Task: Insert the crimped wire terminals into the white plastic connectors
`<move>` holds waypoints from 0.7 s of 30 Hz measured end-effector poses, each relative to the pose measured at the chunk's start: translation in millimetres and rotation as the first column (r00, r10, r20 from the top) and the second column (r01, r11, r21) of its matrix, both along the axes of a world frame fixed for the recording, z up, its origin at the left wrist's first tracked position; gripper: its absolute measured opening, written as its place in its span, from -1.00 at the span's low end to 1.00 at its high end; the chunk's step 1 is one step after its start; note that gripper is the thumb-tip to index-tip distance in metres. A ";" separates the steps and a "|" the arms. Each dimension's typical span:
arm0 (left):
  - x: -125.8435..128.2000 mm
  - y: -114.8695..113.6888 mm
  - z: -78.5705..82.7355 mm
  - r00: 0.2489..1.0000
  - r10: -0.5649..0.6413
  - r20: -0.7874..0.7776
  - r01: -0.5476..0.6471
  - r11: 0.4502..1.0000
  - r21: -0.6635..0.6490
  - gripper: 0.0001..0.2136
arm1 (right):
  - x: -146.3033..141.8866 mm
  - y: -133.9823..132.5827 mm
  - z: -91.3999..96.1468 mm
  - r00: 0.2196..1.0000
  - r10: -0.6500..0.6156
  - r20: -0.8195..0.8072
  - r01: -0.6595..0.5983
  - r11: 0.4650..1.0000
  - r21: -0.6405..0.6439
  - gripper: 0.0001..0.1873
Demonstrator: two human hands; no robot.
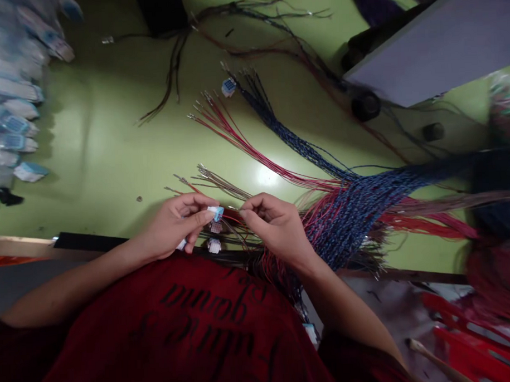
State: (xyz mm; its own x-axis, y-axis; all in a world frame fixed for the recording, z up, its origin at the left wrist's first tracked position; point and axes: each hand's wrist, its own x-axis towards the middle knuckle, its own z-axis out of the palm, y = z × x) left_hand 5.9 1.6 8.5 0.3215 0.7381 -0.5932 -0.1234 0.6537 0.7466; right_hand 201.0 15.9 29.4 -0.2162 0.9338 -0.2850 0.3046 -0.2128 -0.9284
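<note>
My left hand (175, 224) is closed on a small white and blue connector housing (216, 213) near the table's front edge. Just to the right, my right hand (275, 223) pinches a thin wire (234, 209) whose tip points toward the housing. Red wires run between the two hands. Below the housing hang more connectors, among them a white one (214, 246). Behind my hands lie loose brown wires (221, 184) with metal terminals. Farther back fan out red wires (253, 152) and a bundle of dark blue twisted wires (343, 210).
Bags of white and blue connectors (16, 124) fill the left side of the green table (111, 146). A single connector (228, 87) lies near the blue wire ends. A dark harness (249, 13) stretches across the back, beside a grey panel (438, 45). A red chair (473, 339) stands at lower right.
</note>
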 end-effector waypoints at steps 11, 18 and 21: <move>-0.6 5.0 -3.2 0.998 0.047 0.037 -0.046 0.998 -0.032 -0.81 | -4.0 -1.3 -0.3 0.983 0.034 0.180 -0.049 0.996 0.080 -0.88; -2.1 3.6 -4.4 0.996 0.062 0.063 -0.060 0.998 -0.035 -0.79 | -9.8 -1.1 2.4 0.963 0.109 0.248 -0.149 0.977 0.152 -0.89; -3.0 2.9 -6.5 0.998 0.043 0.052 -0.041 0.999 -0.021 -0.79 | -11.3 -1.7 1.4 0.956 0.107 0.273 -0.155 0.975 0.161 -0.90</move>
